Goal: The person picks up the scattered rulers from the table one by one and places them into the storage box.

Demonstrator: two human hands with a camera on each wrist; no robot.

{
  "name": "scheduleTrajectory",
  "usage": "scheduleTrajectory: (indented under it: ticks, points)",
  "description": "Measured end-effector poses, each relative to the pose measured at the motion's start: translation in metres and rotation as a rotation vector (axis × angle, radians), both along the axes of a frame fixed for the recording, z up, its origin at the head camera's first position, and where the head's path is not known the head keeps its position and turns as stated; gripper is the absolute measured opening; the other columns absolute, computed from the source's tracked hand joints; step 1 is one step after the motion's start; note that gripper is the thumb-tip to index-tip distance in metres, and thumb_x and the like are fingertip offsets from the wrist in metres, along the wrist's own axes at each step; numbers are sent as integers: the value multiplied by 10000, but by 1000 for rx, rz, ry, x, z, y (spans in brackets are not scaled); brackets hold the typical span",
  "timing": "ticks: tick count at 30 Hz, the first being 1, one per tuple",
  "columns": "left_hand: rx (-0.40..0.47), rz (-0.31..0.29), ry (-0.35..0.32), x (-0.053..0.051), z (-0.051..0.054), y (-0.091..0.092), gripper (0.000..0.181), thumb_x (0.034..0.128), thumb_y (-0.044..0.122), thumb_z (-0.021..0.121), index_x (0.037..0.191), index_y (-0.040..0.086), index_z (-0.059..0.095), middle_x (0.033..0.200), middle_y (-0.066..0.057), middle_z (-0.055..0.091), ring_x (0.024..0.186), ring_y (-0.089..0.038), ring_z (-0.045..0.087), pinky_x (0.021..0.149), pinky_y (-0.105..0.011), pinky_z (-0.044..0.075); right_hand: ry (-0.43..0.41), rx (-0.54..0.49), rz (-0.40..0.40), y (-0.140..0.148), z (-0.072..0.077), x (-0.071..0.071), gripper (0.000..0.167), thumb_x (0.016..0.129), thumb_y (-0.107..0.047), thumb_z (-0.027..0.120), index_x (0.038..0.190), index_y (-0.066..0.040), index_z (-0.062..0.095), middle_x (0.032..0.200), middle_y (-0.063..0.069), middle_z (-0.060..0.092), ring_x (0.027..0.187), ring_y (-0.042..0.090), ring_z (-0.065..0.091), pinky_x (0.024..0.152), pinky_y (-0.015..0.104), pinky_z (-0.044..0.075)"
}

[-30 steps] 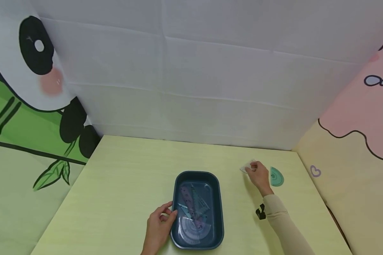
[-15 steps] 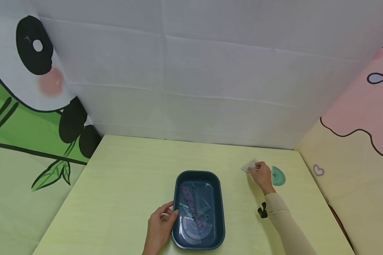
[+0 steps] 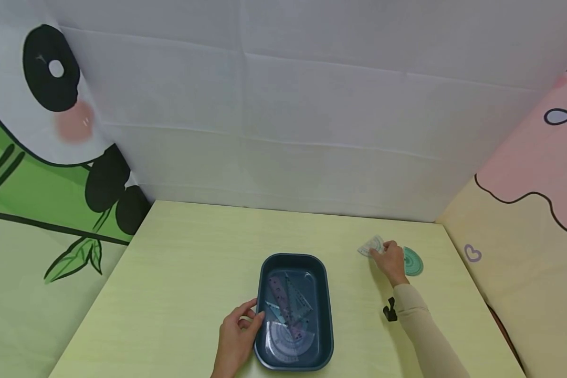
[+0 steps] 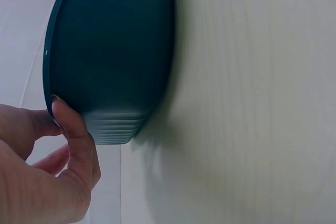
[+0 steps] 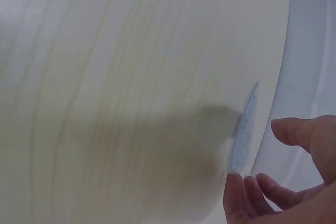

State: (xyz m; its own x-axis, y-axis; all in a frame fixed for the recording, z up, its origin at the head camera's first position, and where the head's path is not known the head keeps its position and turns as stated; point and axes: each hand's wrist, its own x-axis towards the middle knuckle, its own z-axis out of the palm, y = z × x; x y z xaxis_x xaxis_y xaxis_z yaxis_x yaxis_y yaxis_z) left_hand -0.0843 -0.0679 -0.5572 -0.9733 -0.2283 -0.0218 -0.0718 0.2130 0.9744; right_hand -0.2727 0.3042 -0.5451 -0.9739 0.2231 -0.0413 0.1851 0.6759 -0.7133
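A dark blue tray [image 3: 328,315] stands on the table, its left rim pinched by my left hand [image 3: 236,336]. In the left wrist view the fingers [image 4: 76,129] lie against the tray's outer wall [image 4: 113,51]. Farther off to the right, my right hand [image 3: 391,263] is at a clear protractor [image 3: 370,245] that lies on the table. The right wrist view has fingertips touching the near end of this protractor [image 5: 242,142], while the thumb [image 5: 294,131] stands apart from it. Just right of that hand lies a green protractor [image 3: 413,261], partly covered by the hand.
Inside the tray lie a purple ruler [image 3: 280,294], a clear set square [image 3: 298,302], a small light-blue piece [image 3: 275,312] and a clear protractor [image 3: 290,344]. A white wall sheet [image 3: 283,131] closes off the table's back, with printed sheets at both sides.
My right hand has shifted slightly right, and more of the clear protractor shows beside its fingers. The left hand stays on the tray's rim.
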Motion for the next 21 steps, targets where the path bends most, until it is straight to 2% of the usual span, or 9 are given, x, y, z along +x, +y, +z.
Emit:
scheduleTrajectory:
  ticks: [7,15,21]
  points:
    - [6,15,-20,-4,0,4,377,901,92,778,1243,-42,691,892,-53,614,687,-107,609,611,-223,484,-21,36,-1,3,2,-8,554,998,-216,602,1312,198,411,1248,367,447,1153,486,458,979,580,410]
    - [14,25,-8,-7,2,8,388,896,100,785,1244,-45,690,892,-47,617,679,-99,600,604,-219,477,-71,73,-6,6,1,-18,595,998,-276,609,1290,197,398,1234,363,420,1119,482,441,973,600,395]
    - [12,29,-15,-9,-1,10,383,897,95,782,1244,-41,693,902,-49,611,688,-103,602,611,-222,479,-79,137,15,7,0,-23,739,978,-383,637,1288,228,361,1220,393,413,1147,538,435,961,625,401]
